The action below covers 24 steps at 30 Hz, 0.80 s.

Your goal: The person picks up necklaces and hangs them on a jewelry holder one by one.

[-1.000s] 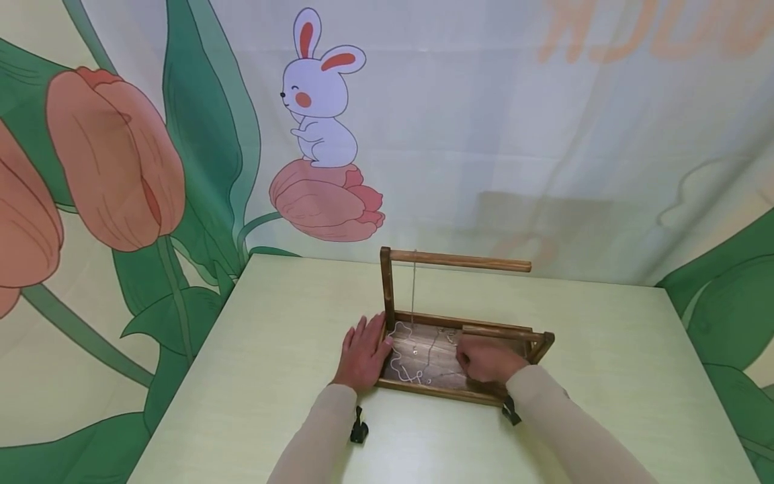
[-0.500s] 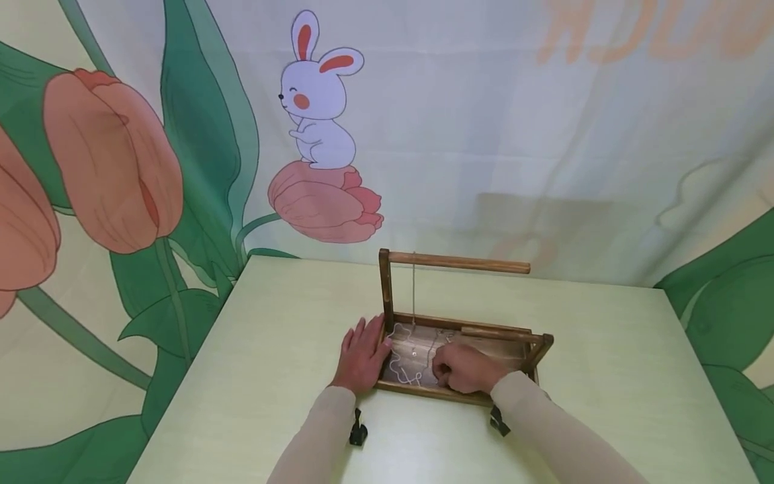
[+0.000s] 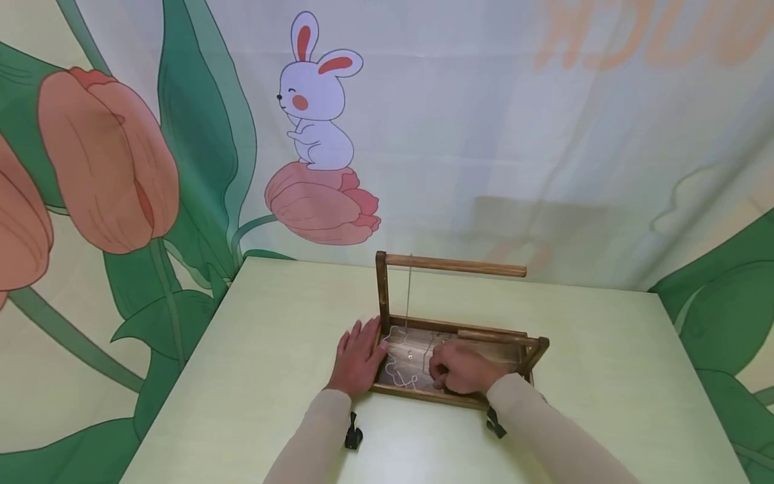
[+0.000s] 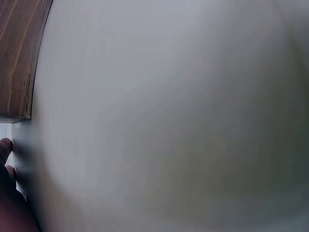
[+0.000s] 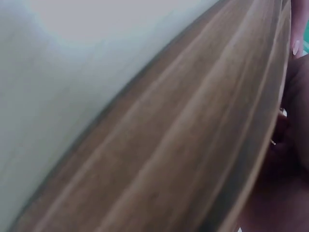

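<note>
A brown wooden jewelry stand (image 3: 423, 395) with a shallow tray sits on the table. My left hand (image 3: 355, 359) lies with spread fingers against its left end, the thumb on the rim. Inside the tray, my right hand (image 3: 464, 366) has curled fingers low over the base, pinching a thin necklace (image 3: 426, 355) that trails out beside it. A small shiny bit (image 5: 273, 142) shows at the fingers in the right wrist view. A white strand necklace (image 3: 390, 373) and a tiny light piece (image 3: 410, 356) lie farther left. The right fingertips are mostly hidden.
Over the tray runs a wooden bar (image 3: 459, 265) on a left post (image 3: 381, 289); one chain (image 3: 408, 296) hangs from it. A lower bar (image 3: 492, 336) crosses the right part. The pale table (image 3: 290, 302) meets a printed curtain (image 3: 435, 134) behind.
My right hand has shifted left within the tray, away from the right end, then nearly stopped. My left hand keeps its place at the tray's left end.
</note>
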### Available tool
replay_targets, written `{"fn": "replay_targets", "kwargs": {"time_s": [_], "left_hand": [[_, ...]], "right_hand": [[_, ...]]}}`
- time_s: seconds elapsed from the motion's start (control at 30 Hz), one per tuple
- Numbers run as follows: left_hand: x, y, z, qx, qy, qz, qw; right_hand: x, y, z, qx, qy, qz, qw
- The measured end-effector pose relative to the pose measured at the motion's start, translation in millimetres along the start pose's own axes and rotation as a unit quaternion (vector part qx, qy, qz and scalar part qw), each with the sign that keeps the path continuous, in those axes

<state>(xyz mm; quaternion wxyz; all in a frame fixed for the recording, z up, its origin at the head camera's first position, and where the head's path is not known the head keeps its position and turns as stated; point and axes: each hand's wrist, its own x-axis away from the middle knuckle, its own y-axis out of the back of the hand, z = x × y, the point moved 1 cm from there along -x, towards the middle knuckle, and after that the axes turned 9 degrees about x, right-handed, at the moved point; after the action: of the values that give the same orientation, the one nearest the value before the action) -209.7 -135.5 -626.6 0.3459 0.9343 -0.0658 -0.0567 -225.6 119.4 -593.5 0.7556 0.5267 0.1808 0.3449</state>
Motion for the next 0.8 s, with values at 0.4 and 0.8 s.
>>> {"fn": "replay_targets", "kwargs": {"time_s": [0.4,0.8], "left_hand": [[0.4,-3.2,-1.0,0.006,-0.005,-0.014,0.9999],[-2.2,-1.4,-0.3,0.008,-0.007,-0.018,0.9998]], "right_hand": [[16.1,3,26,-0.198,-0.058,-0.132,0.9695],[23.3,47,73,-0.412,-0.149,-0.189,0.8788]]}}
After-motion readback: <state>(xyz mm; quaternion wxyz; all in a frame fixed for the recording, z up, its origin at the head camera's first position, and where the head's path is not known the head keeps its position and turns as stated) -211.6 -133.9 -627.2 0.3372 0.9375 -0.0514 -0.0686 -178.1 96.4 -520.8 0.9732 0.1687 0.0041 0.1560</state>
